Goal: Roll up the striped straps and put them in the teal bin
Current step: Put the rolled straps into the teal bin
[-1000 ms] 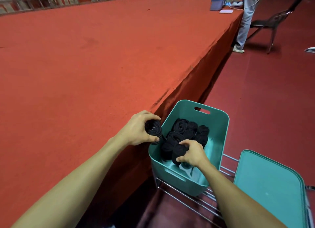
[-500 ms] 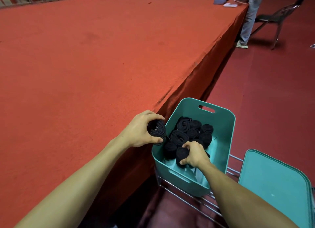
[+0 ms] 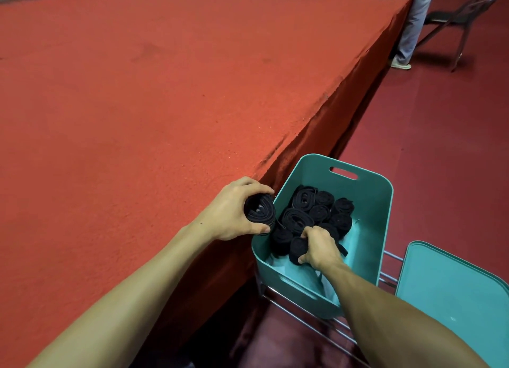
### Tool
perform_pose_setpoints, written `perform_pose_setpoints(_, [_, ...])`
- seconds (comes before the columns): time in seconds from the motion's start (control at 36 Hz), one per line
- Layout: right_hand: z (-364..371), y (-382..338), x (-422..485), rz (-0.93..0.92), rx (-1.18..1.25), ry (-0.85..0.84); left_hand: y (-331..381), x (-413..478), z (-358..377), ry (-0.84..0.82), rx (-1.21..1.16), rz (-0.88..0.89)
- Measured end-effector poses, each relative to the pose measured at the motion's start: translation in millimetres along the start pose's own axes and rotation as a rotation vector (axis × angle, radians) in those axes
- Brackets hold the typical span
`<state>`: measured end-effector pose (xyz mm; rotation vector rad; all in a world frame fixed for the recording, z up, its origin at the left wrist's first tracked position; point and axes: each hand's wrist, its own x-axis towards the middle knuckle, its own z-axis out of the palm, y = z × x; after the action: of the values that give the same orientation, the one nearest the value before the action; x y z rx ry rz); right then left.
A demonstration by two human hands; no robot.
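While my left hand [image 3: 232, 209] curls tight around 1 rolled strap [image 3: 259, 210] just outside the teal bin's [image 3: 369, 216] rim, at the red table's [image 3: 137, 106] edge, my right hand [image 3: 319, 248] is down inside the bin, fingers wrapped round another roll [image 3: 297, 250] next to the other rolls [image 3: 316, 210] already packed in there.

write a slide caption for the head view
Left hand holds a rolled strap by the teal bin; right hand grips a roll inside.

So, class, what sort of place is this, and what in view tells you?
Probably an indoor hall or event venue: a broad raised platform covered in red carpet, matching red flooring beside it, and a metal-framed chair at the far end.
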<state>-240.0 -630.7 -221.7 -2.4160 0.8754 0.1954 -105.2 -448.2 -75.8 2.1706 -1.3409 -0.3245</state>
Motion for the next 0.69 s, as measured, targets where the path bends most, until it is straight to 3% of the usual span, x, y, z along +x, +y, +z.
perform_pose_setpoints(0.69, [-7, 11, 4, -0.007, 0.154, -0.073, 3, -1, 0, -0.024, 0.039, -0.011])
